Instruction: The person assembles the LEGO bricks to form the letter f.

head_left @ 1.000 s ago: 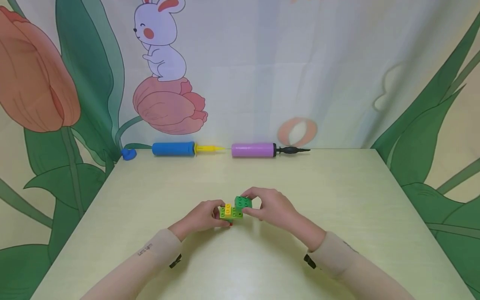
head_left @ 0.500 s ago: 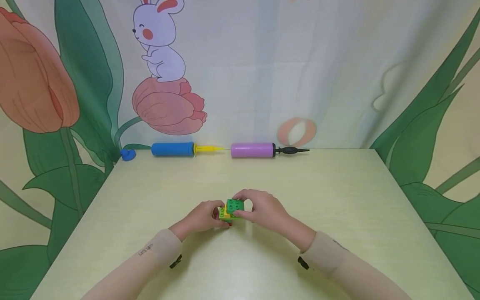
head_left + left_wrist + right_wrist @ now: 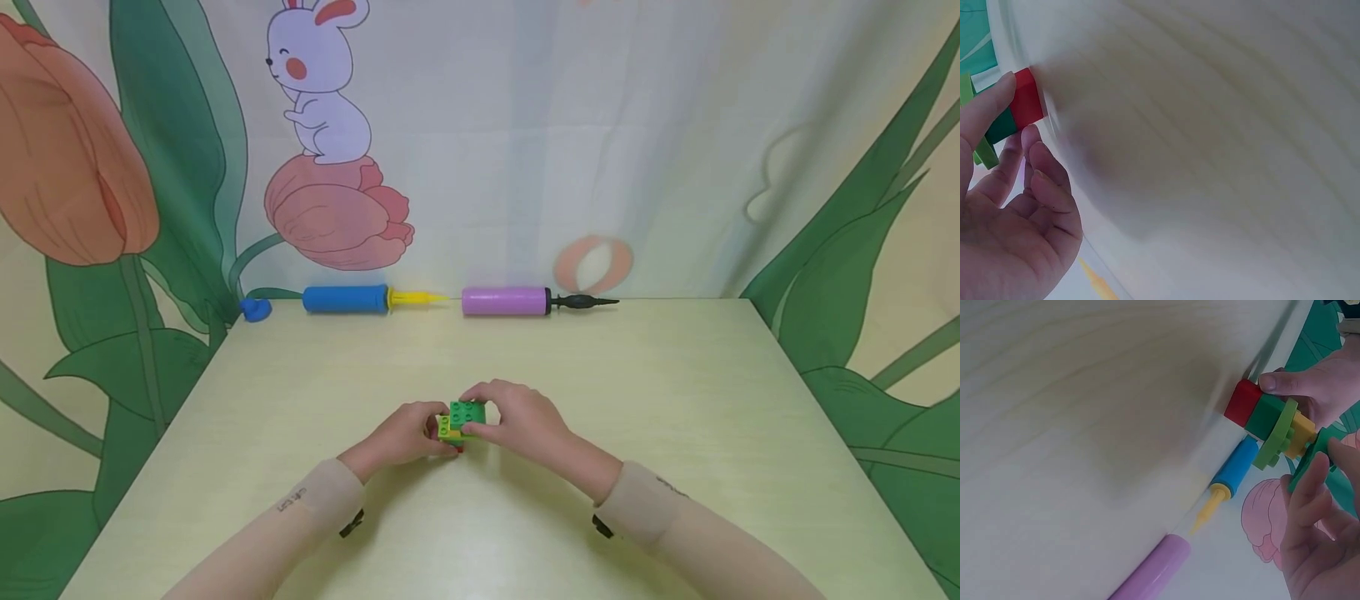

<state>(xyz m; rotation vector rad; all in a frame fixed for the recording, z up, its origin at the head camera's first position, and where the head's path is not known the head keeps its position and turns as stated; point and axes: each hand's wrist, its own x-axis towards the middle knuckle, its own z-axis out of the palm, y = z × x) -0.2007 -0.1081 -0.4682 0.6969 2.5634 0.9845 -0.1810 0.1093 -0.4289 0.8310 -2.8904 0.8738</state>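
Observation:
A small stack of toy building bricks stands on the table, with a red brick (image 3: 1243, 402) at the bottom and a dark green brick (image 3: 1265, 417) on it. Above these come a wider light green plate (image 3: 1277, 439) and a yellow brick (image 3: 1300, 434). My left hand (image 3: 405, 432) pinches the lower stack between thumb and fingers from the left. From the right, my right hand (image 3: 527, 422) pinches a green brick (image 3: 467, 414) over the yellow one. In the right wrist view it touches or nearly touches the yellow brick's top; whether it is seated I cannot tell.
Along the table's (image 3: 637, 375) back edge lie a blue hand pump (image 3: 347, 299) with a yellow nozzle and a purple pump (image 3: 506, 301) with a black nozzle. A small blue object (image 3: 257, 310) sits at the back left corner. Behind hangs a printed curtain (image 3: 480, 167).
My right hand has moved left with the green brick, from above the plate's right side to over the yellow brick, now mostly covering it. My left hand has stayed in place, holding the stack.

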